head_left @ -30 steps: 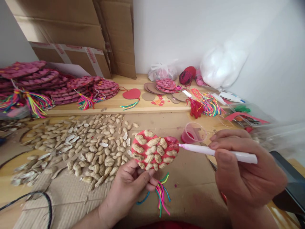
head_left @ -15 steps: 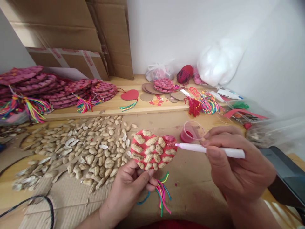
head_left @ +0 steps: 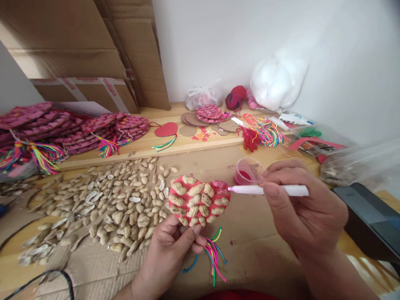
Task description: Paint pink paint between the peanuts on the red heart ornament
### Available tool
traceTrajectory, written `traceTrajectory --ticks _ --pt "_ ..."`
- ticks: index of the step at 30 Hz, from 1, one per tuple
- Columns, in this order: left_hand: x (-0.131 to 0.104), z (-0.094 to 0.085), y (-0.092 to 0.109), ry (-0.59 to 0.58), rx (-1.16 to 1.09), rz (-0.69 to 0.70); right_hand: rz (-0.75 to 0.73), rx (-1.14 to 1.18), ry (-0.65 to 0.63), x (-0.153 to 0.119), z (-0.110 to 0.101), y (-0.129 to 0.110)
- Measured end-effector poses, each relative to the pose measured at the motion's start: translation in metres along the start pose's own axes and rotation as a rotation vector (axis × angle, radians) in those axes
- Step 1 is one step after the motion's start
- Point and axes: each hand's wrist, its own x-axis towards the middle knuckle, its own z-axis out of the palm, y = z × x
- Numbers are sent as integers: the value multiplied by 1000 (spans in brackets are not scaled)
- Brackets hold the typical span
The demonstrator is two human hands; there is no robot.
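My left hand (head_left: 176,246) pinches the lower edge of a red heart (head_left: 188,193) covered with rows of peanuts in their shells. Two peanuts at its upper right are pink; the others are plain tan. A tassel of bright cords (head_left: 214,258) hangs below the heart. In my right hand (head_left: 300,208) is a white marker-like pen (head_left: 253,190), gripped by thumb and fingers. Its pink tip is at the heart's right edge, by a pink peanut. Just behind the pen stands a clear plastic cup (head_left: 245,173) with pink liquid inside.
Loose peanuts (head_left: 131,208) spread over cardboard at the left. Stacked pink peanut-covered pieces (head_left: 28,121) stand at the back left. Along the back shelf lie a plain red heart (head_left: 165,129), yarn (head_left: 236,98) and colourful tassels (head_left: 268,131). A dark device (head_left: 368,221) sits at the right.
The view has shifted slightly. The pen tip has moved a little along the peanut at the heart's right edge, and that peanut looks pinker. Both hands keep their hold.
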Motion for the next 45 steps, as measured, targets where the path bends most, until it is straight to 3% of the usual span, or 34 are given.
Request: traceTrajectory --ticks 6,17,45 --pt "1 -2 -2 -7 11 12 -3 23 56 1 0 -1" --pt "3 -9 -13 -43 9 18 14 7 18 1 -2 0" --pt "0 -10 -6 -35 14 1 35 43 10 3 -3 4"
